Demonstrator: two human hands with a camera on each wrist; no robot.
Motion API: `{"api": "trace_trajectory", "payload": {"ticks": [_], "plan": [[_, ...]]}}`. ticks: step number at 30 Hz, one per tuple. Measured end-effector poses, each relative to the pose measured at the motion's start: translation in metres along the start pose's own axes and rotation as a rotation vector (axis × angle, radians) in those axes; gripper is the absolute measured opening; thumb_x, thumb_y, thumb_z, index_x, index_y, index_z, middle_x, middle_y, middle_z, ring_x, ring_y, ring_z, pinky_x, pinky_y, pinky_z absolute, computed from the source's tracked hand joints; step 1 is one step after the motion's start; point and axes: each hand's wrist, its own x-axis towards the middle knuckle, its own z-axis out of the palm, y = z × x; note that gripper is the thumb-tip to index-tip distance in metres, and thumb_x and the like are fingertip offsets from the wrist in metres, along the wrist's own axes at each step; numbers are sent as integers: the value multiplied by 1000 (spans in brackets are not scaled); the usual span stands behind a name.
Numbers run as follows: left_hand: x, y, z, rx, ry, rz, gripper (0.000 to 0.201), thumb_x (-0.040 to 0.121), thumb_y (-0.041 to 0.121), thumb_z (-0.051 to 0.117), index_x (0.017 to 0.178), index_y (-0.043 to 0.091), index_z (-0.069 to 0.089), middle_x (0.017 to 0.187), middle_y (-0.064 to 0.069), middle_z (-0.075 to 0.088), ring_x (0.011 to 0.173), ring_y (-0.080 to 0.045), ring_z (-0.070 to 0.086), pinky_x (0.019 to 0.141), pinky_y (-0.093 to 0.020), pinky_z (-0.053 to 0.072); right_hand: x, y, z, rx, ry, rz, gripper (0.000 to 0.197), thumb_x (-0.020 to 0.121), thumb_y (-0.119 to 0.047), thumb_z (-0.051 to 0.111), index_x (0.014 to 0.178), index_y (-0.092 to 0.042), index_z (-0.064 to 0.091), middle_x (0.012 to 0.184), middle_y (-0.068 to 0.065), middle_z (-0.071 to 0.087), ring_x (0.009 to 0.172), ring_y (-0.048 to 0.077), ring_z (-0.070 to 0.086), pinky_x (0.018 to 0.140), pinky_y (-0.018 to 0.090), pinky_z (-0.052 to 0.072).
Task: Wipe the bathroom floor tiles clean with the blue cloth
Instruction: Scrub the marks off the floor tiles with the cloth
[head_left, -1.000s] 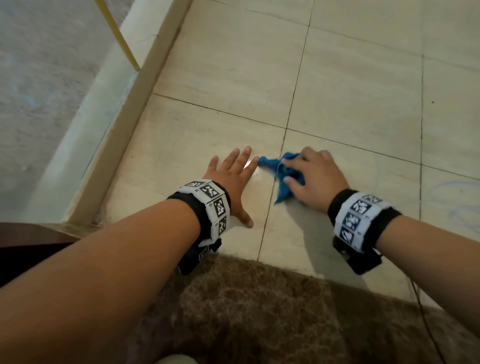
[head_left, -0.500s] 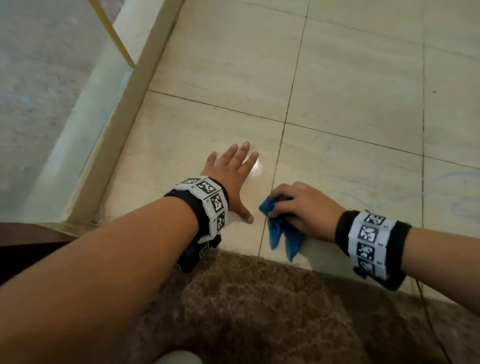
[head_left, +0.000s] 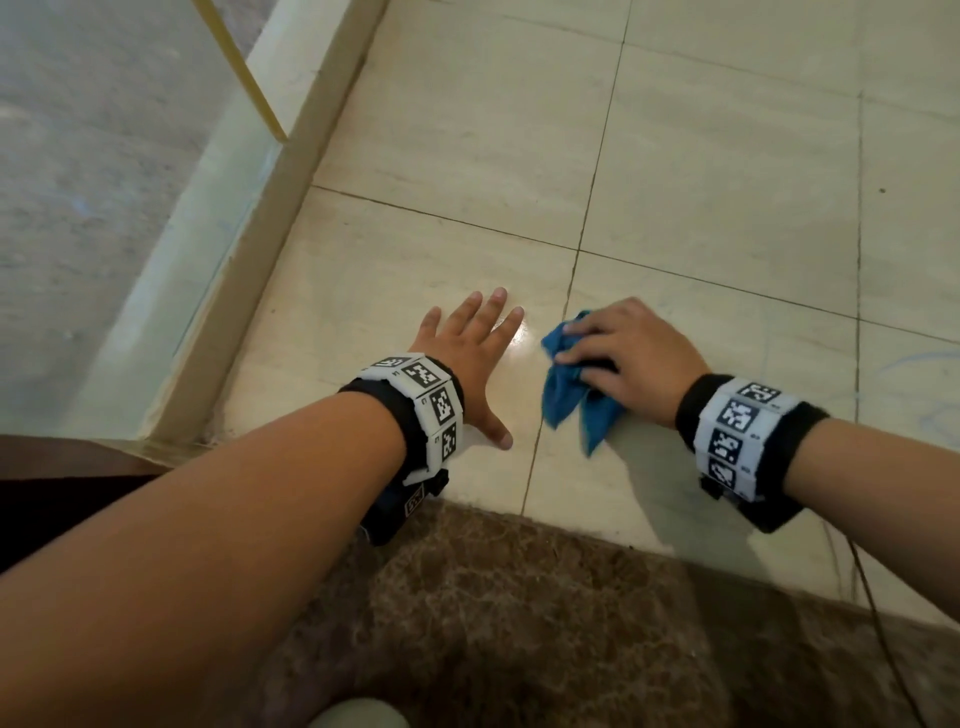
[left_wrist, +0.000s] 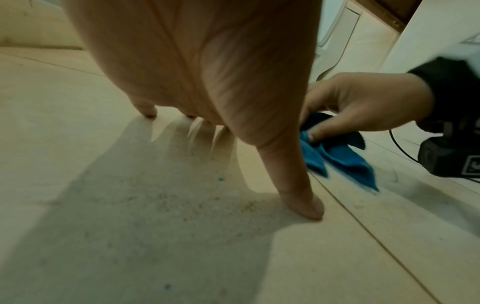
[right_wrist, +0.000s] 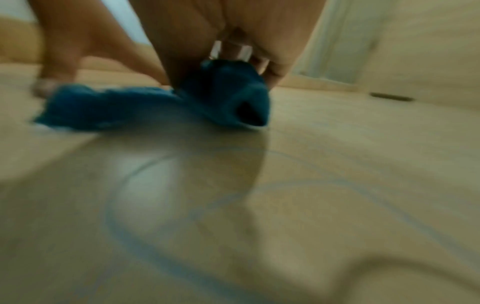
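Observation:
My right hand (head_left: 618, 353) grips the bunched blue cloth (head_left: 569, 400) and presses it on the beige floor tiles (head_left: 701, 197), just right of a grout line. The cloth (left_wrist: 340, 158) trails toward me from under the curled fingers; in the right wrist view the cloth (right_wrist: 155, 105) is blurred with motion. My left hand (head_left: 472, 358) lies flat on the neighbouring tile to the left, fingers spread and straight, thumb (left_wrist: 298, 197) and fingertips touching the floor. Faint blue curved marks (right_wrist: 145, 185) show on the tile near the cloth.
A raised beige curb (head_left: 249, 291) with a glass panel and a gold strip (head_left: 244, 78) runs along the left. A dark brown marble threshold (head_left: 519, 613) lies nearest me. More faint blue scribbles (head_left: 919, 364) mark the tile at the right edge.
My right hand pulled the cloth toward me along the grout line, then pushed it forward again part of the way. The left hand stayed planted on its tile.

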Motion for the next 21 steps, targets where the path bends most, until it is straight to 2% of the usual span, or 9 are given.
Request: {"api": "trace_trajectory", "payload": {"ticks": [2,5,7,9,11,13,17,19,21], "plan": [[0,0,1,-3,0,0,139,62,73,71,147,25,-28,155,0,-34,145,-22,-23,119,-50,-3,-1,-7,4,19,67,124,27,80,-13,68,104,-25,72,120,0,62,103,32,51,90,34,36],[0,-1,2,3,7,2,139,62,74,70,147,24,-28,155,0,-34,145,-22,-23,119,-50,-3,-29,-43,26,22,-9,-242,34,62,-4,80,88,-25,75,106,1,68,84,31,61,68,37,52],[0,0,2,3,8,5,139,62,74,71,147,24,-28,155,0,-34,145,-23,-22,119,-50,-3,-35,-47,26,-16,-114,-379,35,59,-7,84,88,-27,75,104,-2,69,81,27,61,57,33,53],[0,1,1,-2,6,2,140,61,73,71,148,24,-27,155,-1,-34,146,-23,-22,119,-50,-2,-18,-31,13,28,-137,-183,34,69,-2,74,95,-24,74,112,-2,66,88,28,57,69,33,48],[0,1,-1,-7,2,0,140,61,72,72,148,24,-26,155,-1,-33,146,-23,-22,119,-50,-2,-7,-14,9,84,-6,102,32,80,-3,61,103,-22,72,120,-2,62,99,28,52,82,27,33],[-1,2,-1,-6,4,-1,140,61,72,73,149,24,-25,156,-2,-32,146,-24,-21,119,-50,-1,-13,-24,10,73,61,84,27,81,-13,59,103,-21,72,120,1,63,104,29,54,89,30,35],[-2,2,-6,-1,8,1,137,62,71,72,150,22,-21,157,-2,-28,147,-25,-17,120,-51,3,-40,-40,21,-6,-140,-270,24,81,-39,61,94,-24,73,115,-1,65,104,23,59,91,37,47],[-2,4,-9,-39,11,-3,135,62,71,72,151,22,-17,158,-2,-25,147,-24,-15,120,-51,4,-23,-24,9,10,-131,-173,15,82,-32,66,89,-19,72,117,0,64,104,27,58,89,39,48],[-3,7,-10,-63,22,-18,134,62,71,72,152,21,-15,159,-2,-23,148,-25,-14,120,-51,4,-6,-3,-3,39,4,76,12,84,-24,65,93,-17,69,120,-1,62,107,27,55,90,35,40]]}}
